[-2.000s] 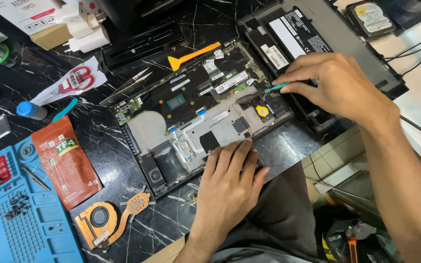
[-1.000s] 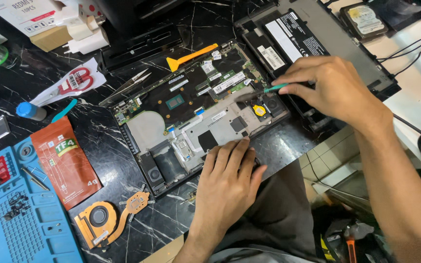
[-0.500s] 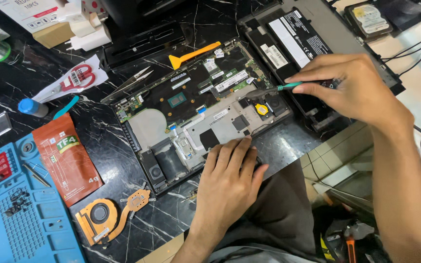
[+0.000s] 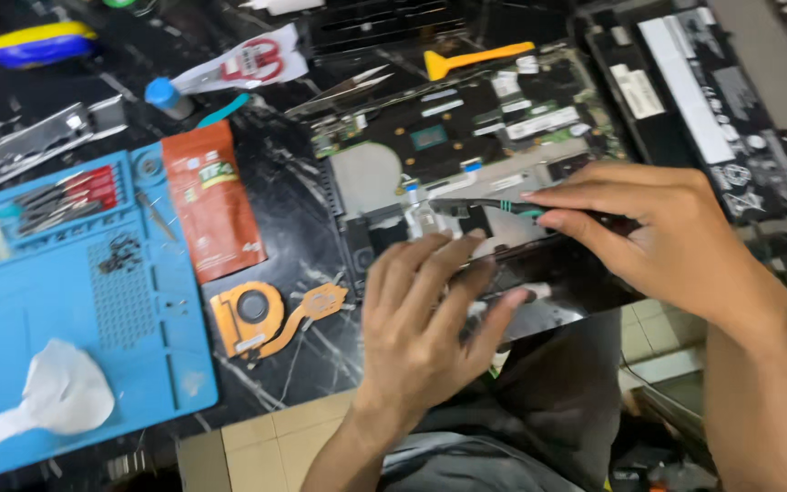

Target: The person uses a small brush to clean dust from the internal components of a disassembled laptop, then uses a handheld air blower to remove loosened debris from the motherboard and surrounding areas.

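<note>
Head view, looking down at an opened laptop on a dark marble tabletop. The right hand has a closed pinch grip on a slim black screwdriver with teal bands, thumb and forefinger clamped on the shaft, tip pointing out left of the grip over the silver middle part of the board. The left hand sits just below and left of that grip, fingers spread wide and flat on the laptop's front edge, holding nothing, just pressing down.

Above the grip is the green mainboard with its bare chip, and further up a yellow plastic pry tool and metal tweezers. Up and right of the grip lies a black battery pack. Well to the left of the left hand: a copper heatsink with fan, an orange pouch, and a blue work mat with small screws and a crumpled white wipe on it. Everything's a bit motion-blurred.
</note>
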